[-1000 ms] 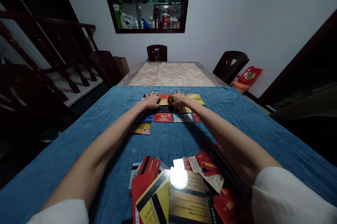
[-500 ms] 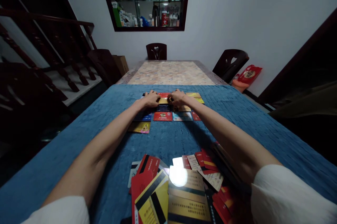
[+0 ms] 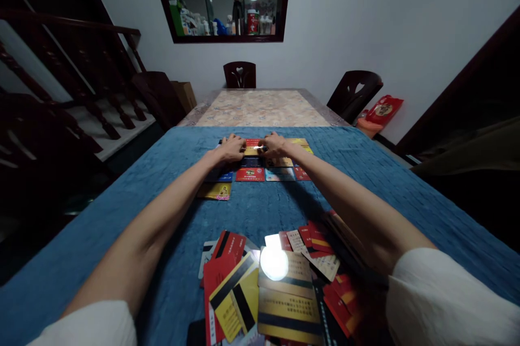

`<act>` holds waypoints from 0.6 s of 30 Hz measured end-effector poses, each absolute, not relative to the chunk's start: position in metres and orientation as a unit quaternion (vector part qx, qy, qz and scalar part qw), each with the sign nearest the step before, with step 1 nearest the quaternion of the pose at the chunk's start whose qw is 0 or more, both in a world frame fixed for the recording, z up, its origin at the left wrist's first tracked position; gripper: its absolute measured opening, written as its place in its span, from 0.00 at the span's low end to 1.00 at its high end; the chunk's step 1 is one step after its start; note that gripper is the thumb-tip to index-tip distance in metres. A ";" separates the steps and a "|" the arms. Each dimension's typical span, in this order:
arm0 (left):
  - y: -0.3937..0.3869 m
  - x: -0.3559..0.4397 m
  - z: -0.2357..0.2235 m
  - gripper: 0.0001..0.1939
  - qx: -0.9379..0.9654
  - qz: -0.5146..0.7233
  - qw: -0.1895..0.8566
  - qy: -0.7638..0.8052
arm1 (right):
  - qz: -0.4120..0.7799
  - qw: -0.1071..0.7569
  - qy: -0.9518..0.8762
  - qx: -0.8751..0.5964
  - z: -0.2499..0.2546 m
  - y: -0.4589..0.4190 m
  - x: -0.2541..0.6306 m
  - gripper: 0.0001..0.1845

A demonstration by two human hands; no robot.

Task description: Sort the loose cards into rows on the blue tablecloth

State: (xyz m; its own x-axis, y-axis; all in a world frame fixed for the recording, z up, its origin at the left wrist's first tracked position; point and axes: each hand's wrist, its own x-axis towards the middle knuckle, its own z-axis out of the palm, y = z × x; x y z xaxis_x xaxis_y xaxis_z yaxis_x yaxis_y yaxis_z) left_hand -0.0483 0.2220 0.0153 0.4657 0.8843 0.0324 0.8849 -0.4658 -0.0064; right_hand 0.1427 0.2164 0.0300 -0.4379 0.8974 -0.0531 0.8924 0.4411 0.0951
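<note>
Rows of plastic cards lie spread on a blue cloth, and both hands are at the far rows. My left hand (image 3: 232,149) has its fingers curled at the left end of a gold card (image 3: 252,151). At the card's right end, my right hand (image 3: 275,145) is closed, its fingertips partly hidden. Below the gold card are a dark card (image 3: 252,162), a red card (image 3: 249,174) and a light blue card (image 3: 280,174). A yellow card (image 3: 215,191) is nearest me on the left. Another yellow card (image 3: 301,143) shows beyond my right wrist.
Close to me lies a loose pile of cards, with gold cards (image 3: 289,302), yellow cards (image 3: 233,302) and red cards (image 3: 227,251). The blue cloth (image 3: 146,167) covers the near table; a patterned tabletop (image 3: 264,108) continues beyond. Chairs (image 3: 239,74) stand around it.
The view has tipped slightly downward, so everything sits higher in the picture. Both hands stay at the gold card, where a bright glint now shows near the right fingertips.
</note>
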 end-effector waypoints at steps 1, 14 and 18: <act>0.219 -0.048 0.017 0.16 -0.857 -0.017 0.014 -0.515 | 0.029 0.043 0.847 0.529 0.031 0.214 0.145 0.25; 0.135 -0.019 0.024 0.18 -0.907 -0.065 0.023 -0.415 | 0.051 0.005 0.858 0.511 0.039 0.156 0.197 0.20; 0.103 -0.003 0.029 0.18 -0.927 -0.075 0.006 -0.369 | 0.053 -0.023 0.857 0.512 0.040 0.126 0.217 0.18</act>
